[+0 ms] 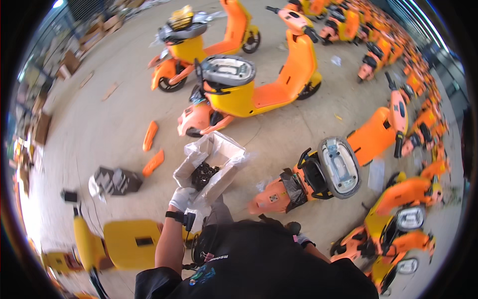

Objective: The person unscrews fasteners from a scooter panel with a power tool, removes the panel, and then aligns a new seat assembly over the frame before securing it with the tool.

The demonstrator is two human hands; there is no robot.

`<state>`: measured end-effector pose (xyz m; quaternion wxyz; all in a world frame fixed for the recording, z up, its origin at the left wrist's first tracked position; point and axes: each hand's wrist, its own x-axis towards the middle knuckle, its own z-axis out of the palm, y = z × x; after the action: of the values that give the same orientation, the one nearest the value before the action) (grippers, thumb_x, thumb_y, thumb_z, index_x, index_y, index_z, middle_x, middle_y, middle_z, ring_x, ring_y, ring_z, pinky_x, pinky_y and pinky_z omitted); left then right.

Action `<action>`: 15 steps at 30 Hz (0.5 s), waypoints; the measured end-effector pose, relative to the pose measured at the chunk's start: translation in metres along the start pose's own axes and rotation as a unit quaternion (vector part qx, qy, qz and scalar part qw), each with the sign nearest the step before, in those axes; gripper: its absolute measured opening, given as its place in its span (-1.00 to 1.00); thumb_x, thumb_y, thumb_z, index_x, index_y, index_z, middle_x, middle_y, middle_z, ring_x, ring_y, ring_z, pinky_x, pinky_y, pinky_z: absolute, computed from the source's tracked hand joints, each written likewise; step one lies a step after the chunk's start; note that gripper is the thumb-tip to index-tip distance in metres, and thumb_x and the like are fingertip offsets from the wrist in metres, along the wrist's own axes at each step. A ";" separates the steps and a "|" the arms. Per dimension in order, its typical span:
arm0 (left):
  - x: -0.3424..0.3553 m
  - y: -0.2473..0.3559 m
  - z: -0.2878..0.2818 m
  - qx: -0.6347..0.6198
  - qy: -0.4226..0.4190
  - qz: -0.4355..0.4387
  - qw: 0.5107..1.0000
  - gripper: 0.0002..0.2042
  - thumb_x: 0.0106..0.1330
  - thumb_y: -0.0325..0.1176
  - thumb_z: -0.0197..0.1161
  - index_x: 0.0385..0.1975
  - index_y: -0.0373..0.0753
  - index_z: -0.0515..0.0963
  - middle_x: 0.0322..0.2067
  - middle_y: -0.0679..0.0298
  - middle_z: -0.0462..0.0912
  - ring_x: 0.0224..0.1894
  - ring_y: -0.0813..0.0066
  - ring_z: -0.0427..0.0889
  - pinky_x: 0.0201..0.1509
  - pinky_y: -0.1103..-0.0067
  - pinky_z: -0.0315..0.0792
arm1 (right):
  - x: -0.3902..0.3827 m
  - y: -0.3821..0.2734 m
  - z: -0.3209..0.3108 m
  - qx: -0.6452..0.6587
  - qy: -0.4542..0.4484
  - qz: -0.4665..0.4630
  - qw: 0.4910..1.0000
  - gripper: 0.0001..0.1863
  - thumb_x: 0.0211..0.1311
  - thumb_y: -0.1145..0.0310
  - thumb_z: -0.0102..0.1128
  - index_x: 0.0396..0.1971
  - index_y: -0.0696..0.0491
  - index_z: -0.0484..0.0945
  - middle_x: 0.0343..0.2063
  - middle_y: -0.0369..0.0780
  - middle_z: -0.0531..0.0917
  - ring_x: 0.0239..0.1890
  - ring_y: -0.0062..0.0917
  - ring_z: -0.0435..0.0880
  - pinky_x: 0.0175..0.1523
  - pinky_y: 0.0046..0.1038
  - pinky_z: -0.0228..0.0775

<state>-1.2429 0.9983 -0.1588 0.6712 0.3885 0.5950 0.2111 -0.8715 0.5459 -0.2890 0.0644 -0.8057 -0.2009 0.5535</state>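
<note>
My left hand [181, 198], in a white glove and wearing a black wrist strap, grips the near left corner of an open box [225, 174] lined with clear plastic. A pile of small dark parts [204, 174] lies inside it. My right hand [302, 238], also gloved, is low beside my body, mostly hidden, its fingers not visible. To the right of the box stands an orange scooter [276, 194] with a grey, white-centred seat [340, 168] on it. Two loose orange panels [150, 135] lie on the floor left of the box.
Two yellow-orange scooters [256, 94] stand ahead, with rows of more scooters [428, 122] along the right. A yellow scooter [127, 251] is at the lower left. A grey wrapped bundle [117, 180] sits on the concrete floor [99, 124]; cardboard [42, 127] lines the left side.
</note>
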 end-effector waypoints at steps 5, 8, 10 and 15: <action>0.112 0.104 0.041 0.221 -0.123 0.005 0.967 -0.84 0.16 -0.37 0.21 -0.44 -0.35 0.63 -0.63 0.20 0.60 -0.59 0.39 0.59 -0.50 0.50 0.48 | -0.019 -0.062 0.018 0.105 0.044 0.079 0.990 -0.66 0.11 0.09 0.14 -0.36 0.09 0.61 -0.57 -0.09 0.64 -0.51 -0.32 0.66 -0.45 -0.31 0.42; 0.173 0.138 0.056 0.366 -0.191 0.113 0.904 -0.84 0.16 -0.37 0.20 -0.40 -0.32 0.63 -0.60 0.19 0.62 -0.56 0.40 0.62 -0.44 0.51 0.50 | -0.025 -0.114 0.037 0.161 0.068 0.101 0.979 -0.65 0.11 0.08 0.15 -0.35 0.08 0.61 -0.55 -0.09 0.64 -0.48 -0.31 0.66 -0.42 -0.30 0.42; 0.194 0.161 0.074 0.400 -0.254 0.154 0.867 -0.83 0.14 -0.38 0.22 -0.39 -0.34 0.62 -0.56 0.18 0.64 -0.54 0.41 0.62 -0.43 0.52 0.51 | -0.031 -0.146 0.049 0.194 0.086 0.122 0.970 -0.64 0.11 0.07 0.15 -0.33 0.08 0.60 -0.53 -0.08 0.64 -0.46 -0.30 0.66 -0.41 -0.30 0.43; 0.248 0.199 0.135 0.321 -0.245 -0.003 0.915 -0.81 0.08 -0.38 0.27 -0.46 -0.42 0.57 -0.55 0.23 0.61 -0.54 0.44 0.59 -0.50 0.52 0.45 | -0.025 -0.214 0.079 0.272 0.113 0.159 0.942 -0.62 0.10 0.04 0.15 -0.30 0.06 0.60 -0.49 -0.07 0.65 -0.41 -0.28 0.66 -0.37 -0.29 0.44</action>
<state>-1.0271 1.2674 -0.1638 0.6353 0.6210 0.4492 -0.0950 -1.0052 0.7222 -0.2275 0.2143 -0.8360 0.0969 0.4957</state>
